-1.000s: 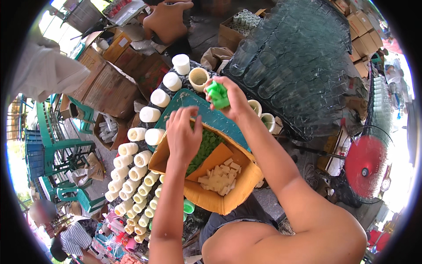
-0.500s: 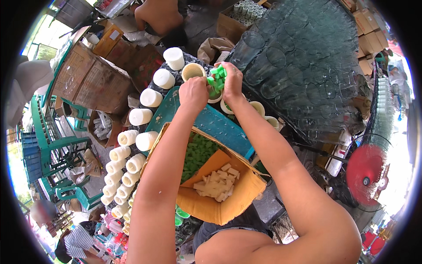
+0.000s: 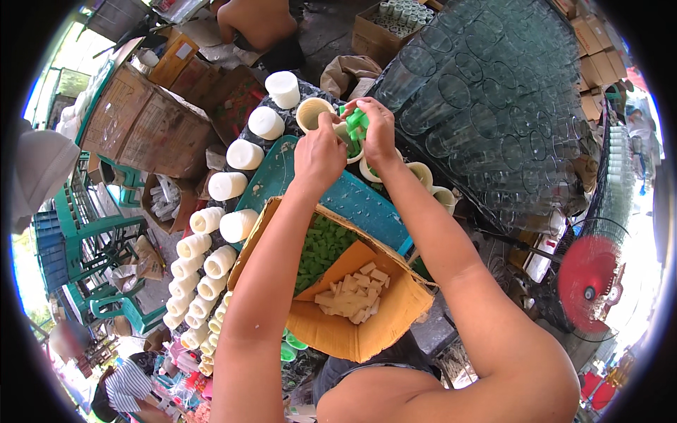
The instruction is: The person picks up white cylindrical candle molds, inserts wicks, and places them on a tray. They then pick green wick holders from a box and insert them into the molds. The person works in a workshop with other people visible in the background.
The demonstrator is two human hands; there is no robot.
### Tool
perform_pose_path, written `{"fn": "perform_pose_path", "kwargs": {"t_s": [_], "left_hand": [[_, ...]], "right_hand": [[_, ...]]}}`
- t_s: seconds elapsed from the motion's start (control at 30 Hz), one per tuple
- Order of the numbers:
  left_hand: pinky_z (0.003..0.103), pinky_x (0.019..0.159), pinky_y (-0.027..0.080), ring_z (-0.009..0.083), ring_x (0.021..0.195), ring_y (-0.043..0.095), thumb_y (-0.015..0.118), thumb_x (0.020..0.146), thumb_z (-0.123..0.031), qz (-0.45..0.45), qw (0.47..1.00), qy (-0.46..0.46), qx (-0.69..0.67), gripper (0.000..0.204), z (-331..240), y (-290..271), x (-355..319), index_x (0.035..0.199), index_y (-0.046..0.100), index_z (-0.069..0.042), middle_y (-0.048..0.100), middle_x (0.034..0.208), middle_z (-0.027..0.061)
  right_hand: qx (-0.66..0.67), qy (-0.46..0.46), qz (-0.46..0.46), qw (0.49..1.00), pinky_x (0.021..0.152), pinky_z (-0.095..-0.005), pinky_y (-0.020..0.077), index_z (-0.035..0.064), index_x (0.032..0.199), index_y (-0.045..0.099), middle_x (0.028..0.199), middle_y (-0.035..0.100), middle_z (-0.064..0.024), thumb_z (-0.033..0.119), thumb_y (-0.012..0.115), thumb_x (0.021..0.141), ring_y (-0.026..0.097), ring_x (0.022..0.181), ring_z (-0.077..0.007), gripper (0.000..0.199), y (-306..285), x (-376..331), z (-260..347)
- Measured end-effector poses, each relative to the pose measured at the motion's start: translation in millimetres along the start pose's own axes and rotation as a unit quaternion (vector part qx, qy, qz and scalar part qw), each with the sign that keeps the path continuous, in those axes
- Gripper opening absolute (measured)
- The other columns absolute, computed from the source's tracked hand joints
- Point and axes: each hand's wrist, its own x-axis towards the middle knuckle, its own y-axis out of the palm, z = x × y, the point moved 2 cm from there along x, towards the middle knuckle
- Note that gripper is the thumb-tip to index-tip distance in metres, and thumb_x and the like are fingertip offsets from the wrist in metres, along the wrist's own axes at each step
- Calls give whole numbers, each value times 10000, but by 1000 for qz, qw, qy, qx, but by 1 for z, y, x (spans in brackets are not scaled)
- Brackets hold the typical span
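Several small green blocks (image 3: 357, 121) are heaped in my right hand (image 3: 379, 135), whose fingers curl around them above a cream cup. My left hand (image 3: 321, 154) is beside it with its fingers bent closed at the blocks; what they hold is hidden. More green shows inside the cup under my hands. An open cream cup (image 3: 310, 114) stands just beyond my left hand, and further cream cups (image 3: 421, 175) line up to the right. Below my forearms sits a cardboard box (image 3: 395, 321), holding green blocks (image 3: 321, 254) and pale blocks (image 3: 352, 295).
A teal tray (image 3: 352, 201) lies under the box's far side. White cylinders (image 3: 244, 154) and stacked cream cups (image 3: 211, 287) stand left. Many clear glass cylinders (image 3: 486, 120) fill the right. A red fan (image 3: 587, 285) is at far right. Another person (image 3: 257, 21) is at the top.
My left hand has shifted slightly right and down, and its fingers have moved closer to the green blocks. My right hand still holds the blocks over the cup, a little further right.
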Motion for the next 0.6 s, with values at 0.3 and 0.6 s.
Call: {"fn": "perform_pose_path", "kwargs": {"t_s": [0.3, 0.6], "left_hand": [[518, 839, 577, 431, 933, 748, 721, 871, -70, -22, 1000, -4, -18, 494, 2, -4, -6, 1317, 513, -29, 775, 928, 210], [472, 848, 562, 382, 945, 760, 770, 890, -50, 2, 1000, -12, -28, 476, 7, -13, 3, 1300, 527, -39, 797, 947, 154]], "right_hand": [[-26, -13, 1, 1000, 756, -262, 518, 1, 903, 743, 818, 697, -39, 153, 580, 1045, 637, 782, -94, 264, 7, -4, -3], [-25, 8, -34, 999, 521, -214, 372, 25, 815, 708, 741, 614, 9, 197, 580, 1074, 489, 569, -40, 336, -2, -12, 2]]}}
